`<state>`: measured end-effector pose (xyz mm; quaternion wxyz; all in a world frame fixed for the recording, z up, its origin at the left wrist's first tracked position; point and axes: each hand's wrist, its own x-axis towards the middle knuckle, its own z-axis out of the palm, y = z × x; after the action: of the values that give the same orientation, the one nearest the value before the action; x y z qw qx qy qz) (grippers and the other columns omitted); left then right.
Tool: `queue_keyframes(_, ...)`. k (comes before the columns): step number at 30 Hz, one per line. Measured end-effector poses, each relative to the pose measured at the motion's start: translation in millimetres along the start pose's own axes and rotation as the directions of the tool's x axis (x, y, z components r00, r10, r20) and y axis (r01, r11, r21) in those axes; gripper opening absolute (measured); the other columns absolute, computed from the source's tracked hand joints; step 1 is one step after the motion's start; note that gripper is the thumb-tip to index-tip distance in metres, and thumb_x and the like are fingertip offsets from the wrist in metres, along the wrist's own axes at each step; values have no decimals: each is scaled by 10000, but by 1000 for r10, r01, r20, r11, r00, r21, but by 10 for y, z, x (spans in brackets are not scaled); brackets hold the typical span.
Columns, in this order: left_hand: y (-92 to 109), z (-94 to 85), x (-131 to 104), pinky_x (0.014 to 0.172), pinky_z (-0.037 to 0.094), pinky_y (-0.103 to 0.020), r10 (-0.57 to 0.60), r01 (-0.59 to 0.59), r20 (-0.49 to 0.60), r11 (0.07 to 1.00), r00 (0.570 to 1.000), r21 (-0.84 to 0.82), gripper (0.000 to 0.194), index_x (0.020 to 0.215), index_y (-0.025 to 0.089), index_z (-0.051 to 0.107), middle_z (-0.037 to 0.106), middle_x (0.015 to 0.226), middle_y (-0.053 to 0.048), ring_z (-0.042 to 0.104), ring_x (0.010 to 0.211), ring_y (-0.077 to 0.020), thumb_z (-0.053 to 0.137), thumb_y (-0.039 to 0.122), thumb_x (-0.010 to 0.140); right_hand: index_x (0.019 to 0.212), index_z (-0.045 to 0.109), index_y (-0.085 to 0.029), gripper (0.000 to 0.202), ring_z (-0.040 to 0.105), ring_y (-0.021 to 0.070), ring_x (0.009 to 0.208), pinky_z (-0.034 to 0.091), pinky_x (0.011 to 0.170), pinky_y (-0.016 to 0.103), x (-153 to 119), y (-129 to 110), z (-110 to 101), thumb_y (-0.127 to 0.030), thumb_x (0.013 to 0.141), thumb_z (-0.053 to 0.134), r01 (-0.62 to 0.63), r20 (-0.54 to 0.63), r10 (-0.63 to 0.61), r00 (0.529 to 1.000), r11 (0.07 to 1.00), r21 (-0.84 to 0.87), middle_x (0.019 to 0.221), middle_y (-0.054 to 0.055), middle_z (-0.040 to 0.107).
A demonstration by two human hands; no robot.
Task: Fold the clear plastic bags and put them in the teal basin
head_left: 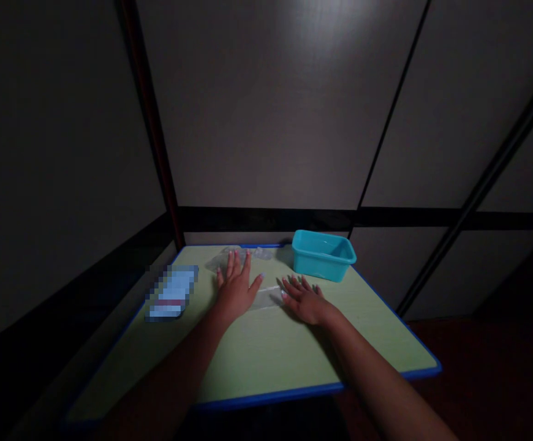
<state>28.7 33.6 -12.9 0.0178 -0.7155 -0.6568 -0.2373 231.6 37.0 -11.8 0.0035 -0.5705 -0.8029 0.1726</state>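
A small clear plastic bag (pixel 267 298) lies flat on the table between my two hands. My left hand (pixel 238 291) is spread with its fingers pointing away from me, over the left end of this bag. Just beyond its fingertips lies a crumpled clear plastic sheet or bag (pixel 218 261), partly hidden by the fingers. My right hand (pixel 304 300) is open and low over the table, its thumb and fingertips at the right end of the small bag. Whether either palm presses on the plastic I cannot tell.
A turquoise plastic basket (pixel 319 267) stands at the back right of the pale green table (pixel 266 361), which has a blue edge. On the left lies a phone-like blurred item (pixel 173 294). Dark-framed panels (pixel 266 122) rise right behind the table.
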Motion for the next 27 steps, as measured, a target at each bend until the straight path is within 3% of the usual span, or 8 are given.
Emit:
queue_keyframes(3, -52, -21, 80, 1084, 178, -513, 4, -33, -207, 990, 978, -136, 615, 1440, 161, 215, 94, 1527, -142, 28, 1402, -263, 344, 446, 911, 1460, 138, -285, 649, -25, 254, 1398, 38, 1060, 579, 33, 46, -6, -608, 899, 98, 2, -141, 11, 990, 996, 91, 1535, 33, 75)
queue_keyframes(5, -56, 4, 106, 1087, 240, -431, 35, -110, -258, 954, 965, -280, 531, 1396, 172, 311, 255, 1487, -128, 193, 1377, -231, 350, 394, 916, 1446, 223, -246, 617, 59, 248, 1398, 54, 1071, 561, 72, 86, -4, -554, 924, 108, 2, -256, 43, 966, 985, 172, 1522, 51, 162)
queue_keyframes(9, -6, 84, 74, 1000, 387, -338, 137, -197, -156, 844, 978, -499, 361, 1194, 169, 530, 572, 1190, -97, 516, 1129, -185, 340, 309, 921, 1343, 419, -169, 573, 341, 235, 1307, 233, 1067, 420, 146, 156, 2, -490, 935, 177, 69, -430, 55, 901, 961, 267, 1399, 102, 428)
queue_keyframes(13, 73, 105, -29, 971, 400, -347, 311, -316, -81, 854, 947, -414, 281, 1091, 188, 597, 584, 1100, -82, 517, 1070, -203, 483, 293, 856, 1172, 548, -128, 485, 528, 214, 1099, 380, 941, 305, 151, 180, -10, -448, 910, 295, 164, -558, 0, 830, 956, 244, 1184, 127, 587)
queue_keyframes(19, 87, 89, -82, 835, 440, -297, 367, -349, -18, 869, 930, -350, 233, 1007, 181, 618, 585, 972, -59, 551, 921, -186, 469, 285, 863, 953, 602, -162, 297, 584, 196, 761, 421, 678, 289, 133, 190, -28, -340, 872, 380, 55, -491, 40, 870, 983, 177, 872, 92, 647)
queue_keyframes(22, 58, 127, -63, 732, 430, -277, 351, -313, 27, 865, 936, -391, 180, 936, 180, 608, 576, 889, -33, 551, 795, -163, 472, 262, 851, 932, 580, -173, 245, 571, 180, 720, 411, 659, 284, 175, 199, -8, -314, 859, 394, 89, -493, 62, 868, 957, 277, 831, 72, 640)
queue_keyframes(25, 77, 162, -32, 612, 381, -250, 274, -215, 21, 800, 962, -560, 132, 807, 183, 566, 514, 704, 12, 495, 657, -138, 523, 307, 813, 933, 546, -179, 218, 571, 164, 711, 427, 645, 276, 214, 201, -1, -327, 842, 413, 246, -487, 88, 869, 778, 579, 795, 44, 614)
queue_keyframes(27, 102, 144, -5, 509, 315, -225, 154, -44, 69, 630, 986, -775, 272, 699, 187, 497, 411, 575, 46, 403, 524, -110, 530, 437, 800, 940, 537, -190, 224, 562, 153, 665, 434, 601, 269, 208, 196, -25, -360, 807, 481, 308, -432, 133, 892, 520, 797, 747, 14, 588)
